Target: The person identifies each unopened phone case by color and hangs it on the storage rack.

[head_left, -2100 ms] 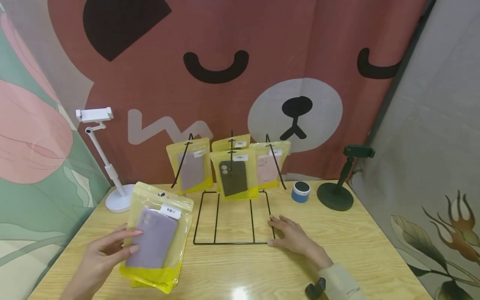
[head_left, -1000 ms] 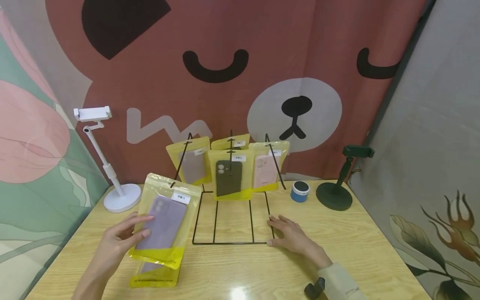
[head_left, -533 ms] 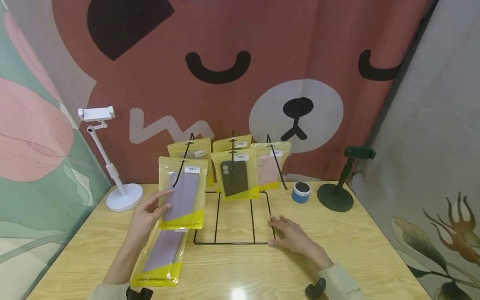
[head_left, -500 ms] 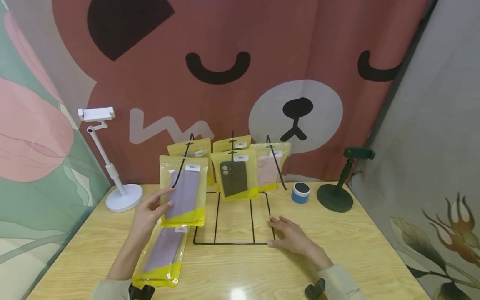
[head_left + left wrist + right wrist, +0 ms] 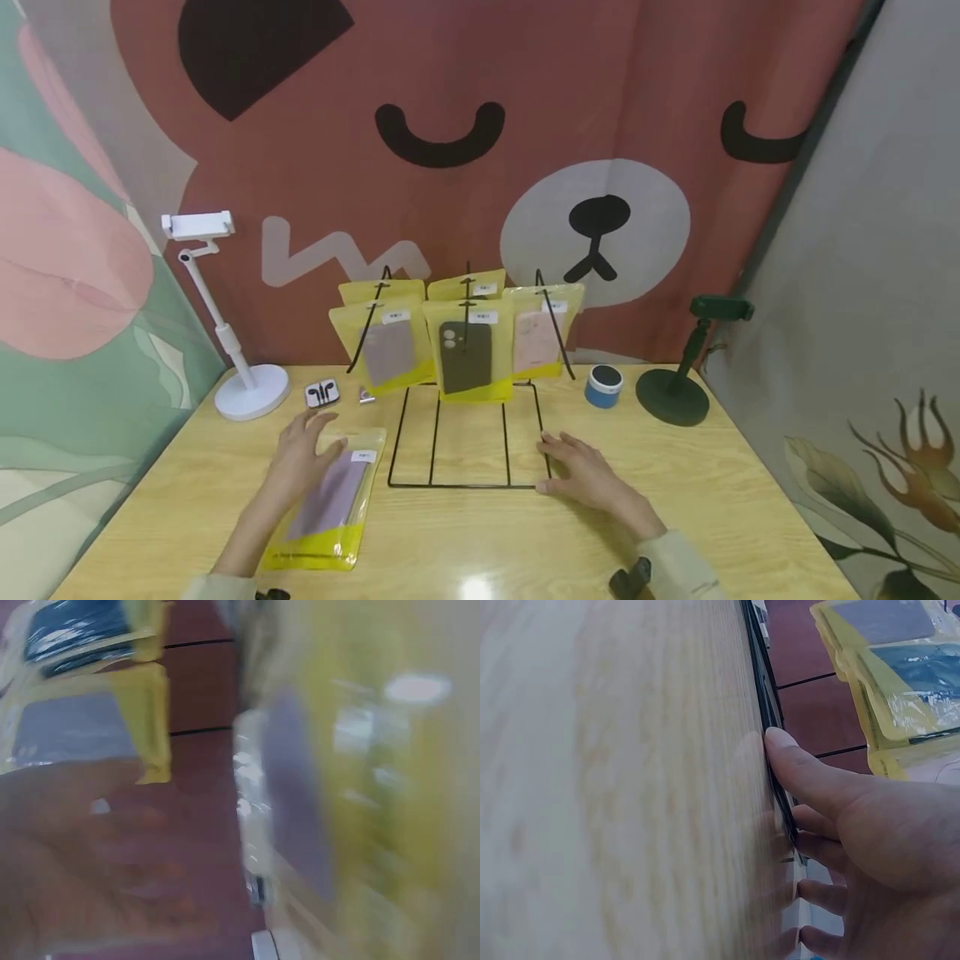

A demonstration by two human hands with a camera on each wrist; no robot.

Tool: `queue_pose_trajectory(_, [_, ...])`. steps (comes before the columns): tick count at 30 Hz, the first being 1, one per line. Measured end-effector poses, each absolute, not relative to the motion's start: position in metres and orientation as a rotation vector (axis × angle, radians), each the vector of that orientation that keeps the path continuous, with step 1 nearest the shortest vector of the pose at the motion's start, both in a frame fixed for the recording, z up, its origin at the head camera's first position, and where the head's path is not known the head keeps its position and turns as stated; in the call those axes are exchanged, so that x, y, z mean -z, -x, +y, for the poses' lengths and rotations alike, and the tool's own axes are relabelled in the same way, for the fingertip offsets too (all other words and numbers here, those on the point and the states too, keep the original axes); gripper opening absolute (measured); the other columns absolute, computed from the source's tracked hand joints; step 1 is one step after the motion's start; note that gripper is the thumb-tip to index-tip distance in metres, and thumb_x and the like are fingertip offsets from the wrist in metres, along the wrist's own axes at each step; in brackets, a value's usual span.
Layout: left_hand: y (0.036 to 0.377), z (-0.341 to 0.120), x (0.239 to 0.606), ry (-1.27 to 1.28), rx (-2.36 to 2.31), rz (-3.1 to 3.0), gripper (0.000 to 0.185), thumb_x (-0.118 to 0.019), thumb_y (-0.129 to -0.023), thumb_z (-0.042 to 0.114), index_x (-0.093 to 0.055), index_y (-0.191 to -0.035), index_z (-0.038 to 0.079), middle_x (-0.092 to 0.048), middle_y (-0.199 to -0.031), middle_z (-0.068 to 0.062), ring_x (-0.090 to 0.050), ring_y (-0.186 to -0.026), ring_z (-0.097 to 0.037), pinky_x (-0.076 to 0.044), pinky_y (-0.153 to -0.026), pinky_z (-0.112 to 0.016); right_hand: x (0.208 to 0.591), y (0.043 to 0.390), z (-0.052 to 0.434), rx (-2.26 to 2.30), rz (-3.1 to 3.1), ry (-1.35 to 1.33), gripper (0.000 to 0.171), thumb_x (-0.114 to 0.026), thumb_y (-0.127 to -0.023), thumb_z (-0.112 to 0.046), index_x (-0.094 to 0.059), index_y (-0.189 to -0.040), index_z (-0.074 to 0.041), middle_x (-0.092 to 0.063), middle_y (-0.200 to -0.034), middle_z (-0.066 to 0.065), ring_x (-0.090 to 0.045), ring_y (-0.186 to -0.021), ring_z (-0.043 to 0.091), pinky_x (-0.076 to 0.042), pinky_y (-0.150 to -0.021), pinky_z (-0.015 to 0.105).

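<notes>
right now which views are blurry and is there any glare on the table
Left wrist view: heavy motion blur, the yellow packet just a smear. Right wrist view: sharp on the right hand. Head view: sharp, with a bright glare spot on the table near its front edge.

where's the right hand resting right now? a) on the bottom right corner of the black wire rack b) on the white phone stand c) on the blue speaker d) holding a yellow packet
a: the right hand lies flat on the table with its fingers against the front right corner of the black wire rack; the right wrist view shows the thumb pressed along the wire.
</notes>
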State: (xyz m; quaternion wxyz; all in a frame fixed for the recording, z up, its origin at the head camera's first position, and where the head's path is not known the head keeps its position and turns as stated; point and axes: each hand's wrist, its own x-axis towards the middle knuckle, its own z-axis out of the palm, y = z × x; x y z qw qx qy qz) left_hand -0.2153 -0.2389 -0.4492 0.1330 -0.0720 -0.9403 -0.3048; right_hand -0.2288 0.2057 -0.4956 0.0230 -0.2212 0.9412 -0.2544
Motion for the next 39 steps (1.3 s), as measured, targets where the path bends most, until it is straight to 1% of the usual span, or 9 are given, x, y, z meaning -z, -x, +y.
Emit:
queue_pose_trajectory(7, [0.183,-0.245,0.477,0.183,0.547,-3.168,0.091,-0.066,-0.082,0.058,-0.039,-0.143,-0.004,-0.025,-0.144,-0.041,-0.025,-0.123,-0.068,-0.035,-0.08,-0.08,0.494,0.229,0.207,0.816,2.898,0.671,0.068,-0.072,-0.084,-0.043,-0.053,-0.138,-0.007,-0.039,-0.15,0.013,-0.028,-0.138,0.044,-0.023,-0.102,0.071])
queue_pose_trajectory(12, [0.185,-0.255,0.474,0.208,0.58,-3.154,0.09,-0.076,-0.077,0.046,-0.039,-0.142,-0.004,-0.033,-0.137,-0.044,-0.039,-0.115,-0.063,-0.044,-0.078,-0.072,0.496,0.228,0.206,0.821,2.892,0.679,0.069,-0.071,-0.083,-0.045,-0.052,-0.138,-0.006,-0.039,-0.15,0.014,-0.028,-0.138,0.044,-0.022,-0.101,0.073])
queue_pose_trajectory(19, [0.198,-0.278,0.469,0.159,0.775,-3.146,0.108,-0.087,-0.065,0.04,-0.031,-0.143,-0.007,-0.047,-0.108,-0.036,-0.051,-0.086,-0.037,-0.048,-0.073,-0.051,0.496,0.228,0.206,0.808,2.908,0.657,0.069,-0.072,-0.083,-0.044,-0.053,-0.138,-0.007,-0.04,-0.15,0.013,-0.028,-0.138,0.044,-0.021,-0.102,0.072])
queue_pose_trajectory(23, [0.198,-0.289,0.47,0.251,0.809,-3.069,0.088,-0.081,-0.075,0.028,-0.036,-0.141,-0.007,-0.051,-0.121,-0.041,-0.057,-0.098,-0.05,-0.046,-0.082,-0.062,0.495,0.229,0.207,0.808,2.895,0.664,0.069,-0.071,-0.084,-0.045,-0.052,-0.138,-0.008,-0.039,-0.15,0.013,-0.027,-0.139,0.044,-0.021,-0.103,0.072])
queue_pose_trajectory(28, [0.192,-0.308,0.461,0.246,1.077,-2.888,0.054,-0.062,-0.089,0.002,-0.042,-0.139,-0.004,-0.041,-0.136,-0.038,-0.04,-0.122,-0.057,-0.034,-0.096,-0.069,0.493,0.23,0.206,0.81,2.905,0.689,0.068,-0.072,-0.084,-0.043,-0.053,-0.137,-0.006,-0.04,-0.149,0.014,-0.029,-0.137,0.045,-0.023,-0.102,0.071])
queue_pose_trajectory(31, [0.184,-0.323,0.447,0.11,1.259,-2.787,0.048,-0.055,-0.096,0.005,-0.041,-0.142,-0.001,-0.031,-0.145,-0.036,-0.028,-0.13,-0.057,-0.027,-0.099,-0.071,0.492,0.23,0.205,0.816,2.904,0.692,0.067,-0.072,-0.084,-0.041,-0.053,-0.137,-0.005,-0.041,-0.149,0.015,-0.029,-0.137,0.045,-0.023,-0.102,0.071])
queue_pose_trajectory(32, [0.18,-0.327,0.442,0.05,1.304,-2.751,0.048,-0.054,-0.098,0.009,-0.04,-0.144,0.002,-0.028,-0.148,-0.034,-0.024,-0.133,-0.055,-0.031,-0.105,-0.062,0.492,0.23,0.205,0.821,2.9,0.689,0.067,-0.072,-0.084,-0.041,-0.053,-0.137,-0.005,-0.041,-0.149,0.015,-0.029,-0.137,0.045,-0.023,-0.102,0.072])
queue_pose_trajectory(36, [0.158,-0.338,0.417,-0.054,1.465,-2.516,0.052,-0.057,-0.098,0.014,-0.041,-0.147,0.016,-0.036,-0.15,-0.004,-0.058,-0.113,-0.018,-0.054,-0.084,-0.03,0.493,0.229,0.206,0.826,2.89,0.683,0.068,-0.073,-0.083,-0.042,-0.053,-0.137,-0.005,-0.04,-0.149,0.015,-0.029,-0.137,0.045,-0.022,-0.102,0.072])
queue_pose_trajectory(39, [0.143,-0.333,0.396,0.05,1.664,-2.314,0.054,-0.06,-0.095,0.007,-0.045,-0.145,0.018,-0.044,-0.138,0.013,-0.058,-0.091,0.007,-0.054,-0.065,-0.018,0.494,0.229,0.207,0.821,2.901,0.68,0.068,-0.073,-0.083,-0.042,-0.053,-0.137,-0.005,-0.04,-0.149,0.015,-0.029,-0.137,0.045,-0.022,-0.102,0.072])
